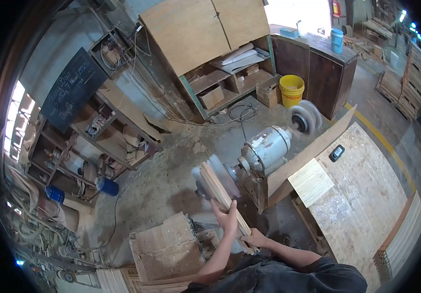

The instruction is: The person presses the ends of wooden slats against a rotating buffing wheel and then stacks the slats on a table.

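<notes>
The left hand is holding the long wood sticks near their middle, and the right hand is gripping them close to the bottom end. The sticks are pointing up and away, and their top part is covering some of a blurry wheel (I can't tell if they are touching it). That wheel is sitting on one side of a grey motor, and another blurry wheel is sticking out on the far side. A long board is standing on its edge between the motor and the big table, like a little wall, so it is blocking the way across. A pale wood sheet and a small black thing are lying on the table. A flat brown box is sitting just left of the person, taking up floor space. Farther off, a yellow bucket is standing by the dark cabinet, and a black cord is lying curled on the floor.
</notes>
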{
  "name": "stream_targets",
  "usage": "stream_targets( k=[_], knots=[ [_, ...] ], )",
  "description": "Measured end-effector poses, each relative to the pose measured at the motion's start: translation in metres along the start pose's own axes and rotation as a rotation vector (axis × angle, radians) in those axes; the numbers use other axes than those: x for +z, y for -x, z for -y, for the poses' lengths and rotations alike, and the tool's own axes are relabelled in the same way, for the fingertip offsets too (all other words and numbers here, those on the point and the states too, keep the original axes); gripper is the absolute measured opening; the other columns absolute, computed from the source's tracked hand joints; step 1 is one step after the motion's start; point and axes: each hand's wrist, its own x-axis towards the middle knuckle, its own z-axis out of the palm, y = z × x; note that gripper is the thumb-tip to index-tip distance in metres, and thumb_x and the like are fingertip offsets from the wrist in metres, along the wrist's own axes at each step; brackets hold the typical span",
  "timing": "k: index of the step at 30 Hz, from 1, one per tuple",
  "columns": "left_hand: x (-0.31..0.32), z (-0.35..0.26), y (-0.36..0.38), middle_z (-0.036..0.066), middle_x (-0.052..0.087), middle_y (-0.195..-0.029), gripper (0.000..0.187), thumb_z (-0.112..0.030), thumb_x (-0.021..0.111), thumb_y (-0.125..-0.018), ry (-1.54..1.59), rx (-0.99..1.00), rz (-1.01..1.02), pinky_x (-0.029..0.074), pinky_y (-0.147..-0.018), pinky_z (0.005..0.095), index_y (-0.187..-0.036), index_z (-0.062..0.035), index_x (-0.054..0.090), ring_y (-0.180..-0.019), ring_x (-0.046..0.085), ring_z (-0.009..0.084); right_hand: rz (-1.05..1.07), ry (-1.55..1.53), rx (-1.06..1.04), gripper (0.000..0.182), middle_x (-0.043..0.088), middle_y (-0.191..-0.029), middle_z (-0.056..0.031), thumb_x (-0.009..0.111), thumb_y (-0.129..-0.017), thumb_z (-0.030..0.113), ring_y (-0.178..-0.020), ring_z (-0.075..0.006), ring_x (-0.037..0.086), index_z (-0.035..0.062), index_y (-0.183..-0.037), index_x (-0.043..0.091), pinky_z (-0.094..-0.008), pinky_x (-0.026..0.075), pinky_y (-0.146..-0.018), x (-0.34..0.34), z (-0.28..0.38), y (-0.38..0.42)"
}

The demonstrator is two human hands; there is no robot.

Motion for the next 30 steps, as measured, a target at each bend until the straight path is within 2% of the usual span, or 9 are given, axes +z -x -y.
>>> stream_targets(
  k=[3, 4, 6, 7, 9, 15, 21, 22, 30],
  knots=[
    [0.002, 0.002, -0.01, 0.03, 0.026, -0.159, 0.095, -0.023, 0.082, -0.082, -0.265, 0.198, 0.024, 0.031, -0.118, 0.0472, -0.157, -0.003, 0.027, -0.144, 0.033, 0.0442, -0.001, -0.087, 0.1, 0.049, 0.068, -0.092, -0.01, 0.074, -0.081, 0.033, -0.075, -0.0192, 0.061, -0.0047, -0.112, 0.068, -0.0366, 0.052, -0.07, -0.011, 0.019, -0.027],
    [0.003, 0.002, -0.016, 0.03, 0.026, -0.159, 0.095, -0.023, 0.082, -0.082, -0.262, 0.195, 0.024, 0.031, -0.118, 0.0472, -0.157, -0.003, 0.027, -0.144, 0.033, 0.0442, -0.001, -0.239, 0.059, 0.048, 0.07, -0.095, -0.0118, 0.073, -0.08, 0.03, -0.075, -0.0218, 0.066, -0.005, -0.113, 0.067, -0.0365, 0.055, -0.071, -0.016, 0.074, -0.001],
    [0.005, 0.0, -0.047, 0.029, 0.019, -0.162, 0.08, -0.036, 0.067, -0.092, -0.718, 0.391, 0.061, 0.016, -0.121, 0.0523, -0.157, -0.0062, 0.03, -0.15, 0.017, 0.0445, 0.169, -0.334, 0.137, 0.052, 0.072, -0.106, -0.0166, 0.07, -0.084, 0.029, -0.089, -0.0288, 0.074, -0.0073, -0.121, 0.062, -0.0405, 0.06, -0.078, -0.036, 0.059, -0.06],
    [0.006, -0.001, -0.065, 0.028, 0.016, -0.164, 0.074, -0.043, 0.059, -0.098, -0.948, 0.49, 0.081, 0.009, -0.123, 0.0548, -0.157, -0.0078, 0.032, -0.153, 0.009, 0.0447, 0.197, -0.384, 0.15, 0.051, 0.073, -0.107, -0.0166, 0.071, -0.085, 0.029, -0.088, -0.0269, 0.074, -0.0072, -0.121, 0.063, -0.0401, 0.06, -0.077, -0.039, 0.066, -0.08],
    [0.011, -0.004, -0.112, 0.029, 0.015, -0.164, 0.072, -0.049, 0.047, -0.102, -0.959, 0.487, 0.194, 0.001, -0.122, 0.0588, -0.158, -0.006, 0.03, -0.154, 0.005, 0.0444, 0.217, -0.353, 0.142, 0.055, 0.072, -0.109, -0.0158, 0.073, -0.085, 0.034, -0.09, -0.0252, 0.073, -0.007, -0.121, 0.064, -0.0387, 0.059, -0.078, -0.045, 0.097, -0.104],
    [0.021, 0.006, -0.174, 0.03, 0.013, -0.164, 0.077, -0.049, 0.045, -0.102, -1.11, 0.517, 0.185, 0.002, -0.122, 0.0599, -0.157, 0.0014, 0.024, -0.154, 0.005, 0.0447, 0.025, -0.129, 0.094, 0.072, 0.067, -0.116, -0.0177, 0.077, -0.083, 0.048, -0.106, -0.0223, 0.061, -0.0098, -0.123, 0.064, -0.0326, 0.048, -0.092, -0.043, 0.129, -0.109],
    [0.024, 0.014, -0.126, 0.031, 0.015, -0.163, 0.082, -0.053, 0.043, -0.102, -1.074, 0.596, 0.188, 0.004, -0.122, 0.0605, -0.156, 0.0051, 0.023, -0.153, 0.009, 0.0463, 0.024, -0.045, 0.103, 0.079, 0.069, -0.098, -0.0181, 0.077, -0.079, 0.057, -0.088, -0.0243, 0.061, -0.0158, -0.107, 0.069, -0.0379, 0.049, -0.081, -0.045, 0.073, -0.076],
    [0.024, 0.015, -0.122, 0.031, 0.015, -0.163, 0.082, -0.053, 0.043, -0.102, -1.078, 0.588, 0.193, 0.004, -0.122, 0.0605, -0.156, 0.0051, 0.023, -0.153, 0.009, 0.0463, 0.004, -0.07, 0.067, 0.071, 0.066, -0.084, -0.008, 0.077, -0.08, 0.059, -0.077, -0.0175, 0.056, -0.0086, -0.102, 0.073, -0.0337, 0.046, -0.069, -0.041, 0.046, -0.084],
    [0.023, 0.018, -0.115, 0.03, 0.017, -0.163, 0.085, -0.056, 0.045, -0.1, -1.08, 0.624, 0.176, 0.007, -0.123, 0.0573, -0.154, 0.008, 0.025, -0.152, 0.013, 0.0454, 0.056, -0.072, 0.152, 0.075, 0.069, -0.09, -0.0122, 0.078, -0.079, 0.061, -0.083, -0.0189, 0.062, -0.0079, -0.108, 0.072, -0.0347, 0.05, -0.075, -0.034, 0.015, -0.028]
  ],
)
